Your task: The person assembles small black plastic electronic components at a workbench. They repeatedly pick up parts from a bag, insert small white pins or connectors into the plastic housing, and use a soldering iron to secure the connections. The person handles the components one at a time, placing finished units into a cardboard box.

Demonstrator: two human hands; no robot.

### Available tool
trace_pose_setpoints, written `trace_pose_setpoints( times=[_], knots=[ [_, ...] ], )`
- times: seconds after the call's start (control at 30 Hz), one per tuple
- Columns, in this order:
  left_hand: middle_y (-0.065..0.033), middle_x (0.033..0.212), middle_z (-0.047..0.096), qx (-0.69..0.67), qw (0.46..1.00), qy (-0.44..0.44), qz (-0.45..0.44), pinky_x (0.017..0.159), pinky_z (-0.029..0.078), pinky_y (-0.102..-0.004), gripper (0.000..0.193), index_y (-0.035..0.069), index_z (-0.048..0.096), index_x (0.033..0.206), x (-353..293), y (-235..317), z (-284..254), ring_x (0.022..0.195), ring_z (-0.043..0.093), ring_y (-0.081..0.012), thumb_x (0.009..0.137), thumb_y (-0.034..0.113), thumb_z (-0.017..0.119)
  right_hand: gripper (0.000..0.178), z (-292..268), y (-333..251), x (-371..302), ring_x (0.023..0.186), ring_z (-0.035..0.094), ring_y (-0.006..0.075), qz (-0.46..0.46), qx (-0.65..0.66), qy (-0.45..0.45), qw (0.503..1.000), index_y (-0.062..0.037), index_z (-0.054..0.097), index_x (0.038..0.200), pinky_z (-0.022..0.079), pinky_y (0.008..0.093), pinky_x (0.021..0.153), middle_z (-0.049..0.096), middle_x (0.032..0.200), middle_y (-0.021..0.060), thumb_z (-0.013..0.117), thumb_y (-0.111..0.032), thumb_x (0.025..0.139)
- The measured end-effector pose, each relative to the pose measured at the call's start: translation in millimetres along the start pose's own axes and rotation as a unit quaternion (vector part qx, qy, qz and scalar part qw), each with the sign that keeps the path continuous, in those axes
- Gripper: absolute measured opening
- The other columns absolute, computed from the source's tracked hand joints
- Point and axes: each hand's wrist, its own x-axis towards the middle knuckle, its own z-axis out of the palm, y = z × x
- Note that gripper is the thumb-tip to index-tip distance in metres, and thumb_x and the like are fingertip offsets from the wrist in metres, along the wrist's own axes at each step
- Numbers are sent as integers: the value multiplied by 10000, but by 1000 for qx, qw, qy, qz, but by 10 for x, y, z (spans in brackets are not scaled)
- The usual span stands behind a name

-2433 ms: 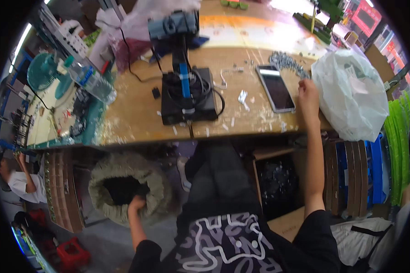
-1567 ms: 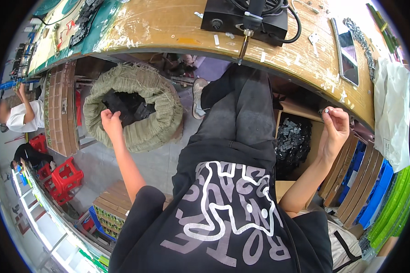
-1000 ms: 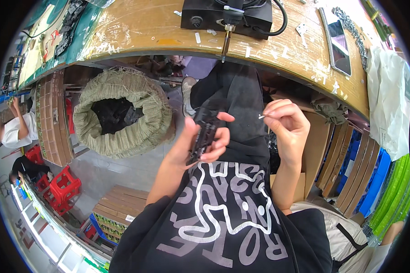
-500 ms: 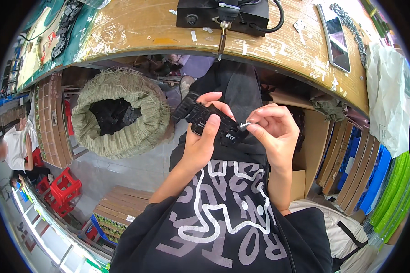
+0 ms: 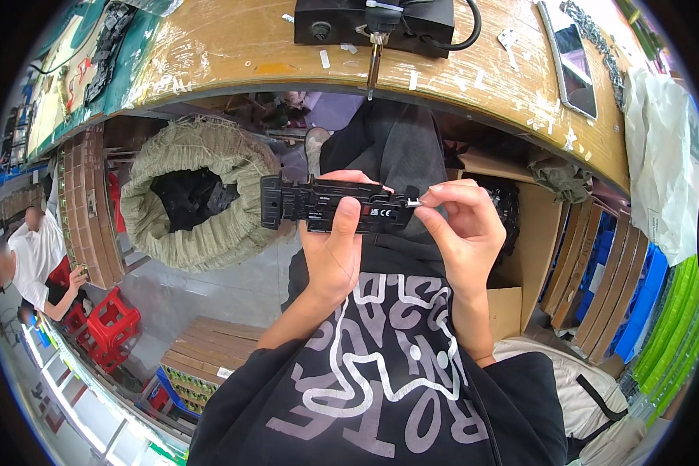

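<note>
A long black plastic part, like a toy car chassis, lies level above my lap, its flat face with small white markings turned up. My left hand is closed around it from below, thumb pressed across its face and fingers behind. At its right end my right hand pinches a small pale, thin piece between thumb and forefinger. That piece touches or nearly touches the chassis end; which of the two I cannot tell. Its exact kind is too small to make out.
A soldering iron hangs tip-down at the workbench edge, before a black box. A phone lies on the bench. Left stands an open woven sack of black parts. Cardboard boxes stand right. Another person sits far left.
My left hand has turned the chassis from a slant to level, bringing its marked face into view. The right hand keeps its pinch near the same end, shifted slightly left.
</note>
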Motion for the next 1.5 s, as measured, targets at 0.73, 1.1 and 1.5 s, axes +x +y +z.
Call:
trace_pose_setpoints(
  times=[0.73, 1.1, 1.5],
  knots=[
    [-102, 895, 455, 68, 992, -76, 74, 802, 406, -371, 205, 54, 447, 944, 7, -55, -58, 874, 492, -238, 834, 211, 516, 226, -31, -126, 45, 781, 544, 126, 82, 24, -12, 996, 51, 544, 905, 448, 243, 731, 528, 869, 84, 611, 104, 695],
    [-100, 861, 454, 70, 990, -91, 85, 781, 418, -380, 219, 52, 460, 919, 17, -63, -111, 848, 495, -242, 817, 225, 546, 229, -28, -149, 47, 796, 536, 120, 148, 71, -8, 986, 46, 524, 894, 449, 247, 740, 518, 873, 73, 610, 109, 692],
    [-94, 838, 449, 63, 991, -86, 87, 769, 420, -371, 210, 57, 462, 912, 26, -46, -89, 823, 485, -236, 816, 222, 548, 225, -24, -199, 30, 785, 535, 122, 130, 52, -14, 990, 50, 530, 888, 442, 246, 728, 512, 865, 73, 601, 118, 686]
  ],
)
